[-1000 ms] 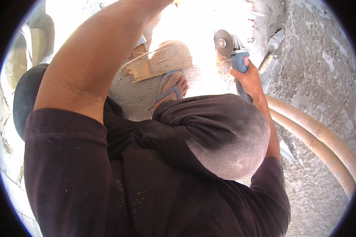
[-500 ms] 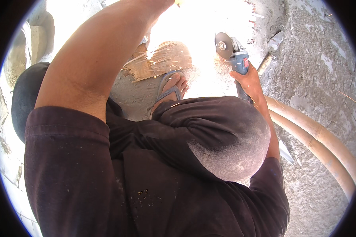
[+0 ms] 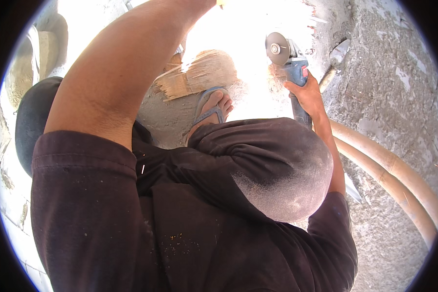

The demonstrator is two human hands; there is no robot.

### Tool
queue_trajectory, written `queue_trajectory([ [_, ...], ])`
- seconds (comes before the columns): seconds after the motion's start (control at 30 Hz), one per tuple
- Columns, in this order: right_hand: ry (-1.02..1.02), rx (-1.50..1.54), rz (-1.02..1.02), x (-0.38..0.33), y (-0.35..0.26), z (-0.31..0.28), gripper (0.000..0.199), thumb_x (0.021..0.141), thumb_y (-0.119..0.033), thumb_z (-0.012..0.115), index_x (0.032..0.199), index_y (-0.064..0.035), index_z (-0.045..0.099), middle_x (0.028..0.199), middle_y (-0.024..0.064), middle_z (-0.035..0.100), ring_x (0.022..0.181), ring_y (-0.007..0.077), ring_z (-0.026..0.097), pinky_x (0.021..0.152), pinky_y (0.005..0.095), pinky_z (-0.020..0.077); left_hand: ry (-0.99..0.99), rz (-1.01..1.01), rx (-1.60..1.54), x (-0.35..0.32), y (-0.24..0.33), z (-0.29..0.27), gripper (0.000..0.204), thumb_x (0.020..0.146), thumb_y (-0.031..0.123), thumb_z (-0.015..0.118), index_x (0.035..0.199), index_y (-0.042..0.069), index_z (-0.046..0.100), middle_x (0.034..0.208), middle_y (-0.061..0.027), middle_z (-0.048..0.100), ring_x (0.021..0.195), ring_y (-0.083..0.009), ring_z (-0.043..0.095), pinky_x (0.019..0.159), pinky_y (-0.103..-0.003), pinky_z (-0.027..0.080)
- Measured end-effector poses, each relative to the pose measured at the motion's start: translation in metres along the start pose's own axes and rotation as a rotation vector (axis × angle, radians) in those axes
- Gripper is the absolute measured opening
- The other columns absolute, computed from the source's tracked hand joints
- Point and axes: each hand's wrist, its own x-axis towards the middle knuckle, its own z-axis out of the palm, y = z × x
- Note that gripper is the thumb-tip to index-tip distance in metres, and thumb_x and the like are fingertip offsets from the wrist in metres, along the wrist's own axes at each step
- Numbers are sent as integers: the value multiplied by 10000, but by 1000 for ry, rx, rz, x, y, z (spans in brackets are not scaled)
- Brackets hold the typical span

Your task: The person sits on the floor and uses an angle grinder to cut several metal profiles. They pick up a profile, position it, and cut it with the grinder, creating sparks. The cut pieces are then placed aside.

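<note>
My right hand [image 3: 307, 96] is closed round the blue and black body of an angle grinder [image 3: 296, 73]. Its dark cutting disc [image 3: 278, 48] stands tilted at the far end, over floor washed out by glare. Far to the left, my left forearm [image 3: 131, 53] runs off the top edge, so that hand is outside the picture. A small yellow bit [image 3: 221, 4] shows beside the wrist; what it belongs to I cannot tell. Splintered wood [image 3: 199, 75] lies on the ground between my arms, close to my sandalled foot [image 3: 213, 107].
Two bamboo poles [image 3: 384, 165] curve along the rough ground on the right. A trowel [image 3: 339, 52] rests beyond the grinder, at the right. My bent knee [image 3: 297, 180], dusted pale, sits between the arms. Strong glare hides the ground at the top middle.
The grinder and my right hand have shifted slightly, the disc now a little farther away. Scattered orange sparks seen before are mostly gone. My left arm has barely moved.
</note>
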Motion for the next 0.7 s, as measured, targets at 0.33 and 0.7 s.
queue_trajectory([
  [0.33, -13, 13, -4, 2, -13, 1, 531, 814, -262, 804, 1236, 29, 661, 966, 133, 747, 816, 215, 709, 770, 364, 576, -7, -55, -29, -24, -10, 52, 458, 1104, 191, 403, 1517, 20, 503, 1583, -138, 502, 1509, -227, 422, 1308, -373, 263],
  [0.7, 17, 10, 10, 1, 5, 1, 537, 811, -250, 820, 1243, 29, 664, 962, 142, 754, 831, 219, 718, 782, 369, 579, -38, -41, -151, 15, 12, -21, 406, 1091, 202, 421, 1413, 28, 597, 1473, -161, 594, 1405, -278, 533, 1247, -428, 357],
])
